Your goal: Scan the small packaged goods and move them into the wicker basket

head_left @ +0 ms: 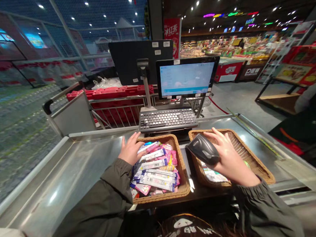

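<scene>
My right hand (232,160) holds a black handheld barcode scanner (203,149) above the right wicker basket (254,162). Its head points to the left, and some fingers stick out past it. Inside that basket, partly hidden under the scanner and hand, lie white printed packets (214,174). My left hand (131,148) is open, fingers spread, over the upper left edge of the left wicker basket (183,167). This basket is full of small wrapped sticks and packets (156,165) in white, blue and pink. Whether the left fingertips touch them I cannot tell.
A keyboard (167,118) stands behind the baskets, below a lit monitor (187,78) and a second monitor seen from its back (143,60). Metal counter surfaces (96,162) extend on both sides. A yellow-green strip (259,136) runs along the right counter. A person's dark clothing shows at far right.
</scene>
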{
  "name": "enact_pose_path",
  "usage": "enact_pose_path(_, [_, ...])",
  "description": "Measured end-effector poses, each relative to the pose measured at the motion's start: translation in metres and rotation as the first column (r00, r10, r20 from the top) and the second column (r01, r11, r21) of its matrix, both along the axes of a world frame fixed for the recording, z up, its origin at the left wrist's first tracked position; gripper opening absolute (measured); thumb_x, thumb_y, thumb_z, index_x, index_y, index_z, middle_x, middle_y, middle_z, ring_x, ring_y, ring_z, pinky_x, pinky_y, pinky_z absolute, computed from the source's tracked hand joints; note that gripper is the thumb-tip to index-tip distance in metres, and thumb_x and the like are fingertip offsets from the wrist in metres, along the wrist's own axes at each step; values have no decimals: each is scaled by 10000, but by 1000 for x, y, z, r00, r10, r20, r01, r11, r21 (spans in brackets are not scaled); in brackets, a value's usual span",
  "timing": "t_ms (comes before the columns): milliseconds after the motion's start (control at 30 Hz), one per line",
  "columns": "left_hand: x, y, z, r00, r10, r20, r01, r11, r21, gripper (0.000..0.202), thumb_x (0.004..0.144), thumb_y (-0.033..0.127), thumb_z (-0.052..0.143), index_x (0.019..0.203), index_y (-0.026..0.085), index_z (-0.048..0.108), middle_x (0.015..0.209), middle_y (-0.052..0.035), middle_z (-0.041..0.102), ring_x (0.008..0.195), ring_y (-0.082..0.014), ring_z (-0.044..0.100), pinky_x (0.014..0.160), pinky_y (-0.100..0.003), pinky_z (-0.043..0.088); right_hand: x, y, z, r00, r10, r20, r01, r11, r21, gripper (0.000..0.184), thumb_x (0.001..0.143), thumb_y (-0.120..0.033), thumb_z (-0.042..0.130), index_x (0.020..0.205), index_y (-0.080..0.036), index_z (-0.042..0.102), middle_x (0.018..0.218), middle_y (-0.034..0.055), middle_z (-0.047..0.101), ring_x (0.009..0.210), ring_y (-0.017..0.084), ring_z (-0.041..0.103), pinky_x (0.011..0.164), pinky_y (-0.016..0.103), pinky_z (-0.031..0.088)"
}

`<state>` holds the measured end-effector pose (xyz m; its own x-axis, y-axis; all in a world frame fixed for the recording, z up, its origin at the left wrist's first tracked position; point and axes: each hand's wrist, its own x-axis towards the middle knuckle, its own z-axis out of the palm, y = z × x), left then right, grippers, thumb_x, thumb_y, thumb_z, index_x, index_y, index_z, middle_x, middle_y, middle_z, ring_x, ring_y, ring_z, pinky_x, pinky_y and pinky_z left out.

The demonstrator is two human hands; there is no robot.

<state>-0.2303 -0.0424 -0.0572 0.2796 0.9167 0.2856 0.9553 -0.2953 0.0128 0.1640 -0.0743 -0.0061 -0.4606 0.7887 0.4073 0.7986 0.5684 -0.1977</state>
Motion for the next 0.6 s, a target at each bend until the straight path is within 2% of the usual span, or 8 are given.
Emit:
enact_pose_path(167, [34,-2,29,988,-155,3,155,985,75,288,887,409,596,1089,219,671,1527,-165,394,1422,-357,338,1109,-726,138,5,-5,5,999,-26,-20,26,1000,13,434,770,-304,613,1196,-219,623,1422,145,485,1445,409,247,1101,719,210])
enact_pose_path(300, [72,5,39,961,-274,29,270,958,98,264,879,372,611,1085,218,673,1509,-168,422,1414,-355,353,1117,-712,130,19,-8,11,998,-59,-38,60,998,32,422,771,-300,603,1180,-203,631,1418,155,489,1438,412,262,1098,717,211])
enact_pose_path(467, [131,23,38,914,-405,34,403,913,58,262,860,375,640,1063,213,678,1502,-169,432,1418,-355,343,1122,-704,135,51,-11,14,984,-167,-69,170,984,50,429,781,-323,602,1192,-202,611,1424,163,478,1437,422,254,1076,746,212])
enact_pose_path(600, [187,46,23,865,-501,-6,501,865,10,286,837,401,669,1046,207,685,1496,-167,438,1428,-349,320,1121,-711,138,79,-13,11,970,-231,-73,236,969,72,439,771,-311,608,1194,-196,605,1413,171,480,1427,434,267,1071,759,209])
